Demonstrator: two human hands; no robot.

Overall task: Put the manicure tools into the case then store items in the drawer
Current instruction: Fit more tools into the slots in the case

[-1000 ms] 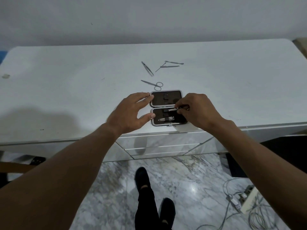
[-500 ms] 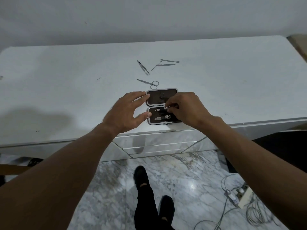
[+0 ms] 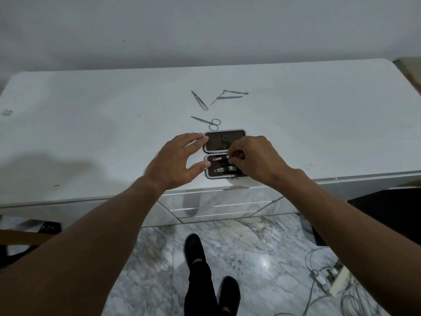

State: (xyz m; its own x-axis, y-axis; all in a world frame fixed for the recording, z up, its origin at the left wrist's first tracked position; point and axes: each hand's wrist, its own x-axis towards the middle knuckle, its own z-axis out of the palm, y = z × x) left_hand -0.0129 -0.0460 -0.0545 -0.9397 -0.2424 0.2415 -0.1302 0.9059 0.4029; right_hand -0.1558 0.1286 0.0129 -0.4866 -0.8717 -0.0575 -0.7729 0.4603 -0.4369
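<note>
A dark manicure case [image 3: 214, 142] lies open near the front edge of the white dresser top [image 3: 91, 133]. Its near half holds two nail clippers: an upper one [image 3: 219, 158] and a lower one [image 3: 222, 169]. My right hand [image 3: 257, 160] pinches the right end of the upper clipper inside the case. My left hand [image 3: 175, 163] rests spread against the case's left side, fingertips touching its rim. Beyond the case lie small scissors [image 3: 207, 121], tweezers [image 3: 199, 100] and two thin metal tools [image 3: 230, 95].
Drawer fronts [image 3: 216, 201] sit below the dresser edge, all closed. My dark-shoed feet [image 3: 205, 270] stand on a marble floor. Cables and a power strip [image 3: 330, 279] lie at the lower right. A dark object [image 3: 387, 213] stands right of the dresser.
My right hand has slid the upper clipper leftward into its slot in the case's near half. My left hand has stayed against the case.
</note>
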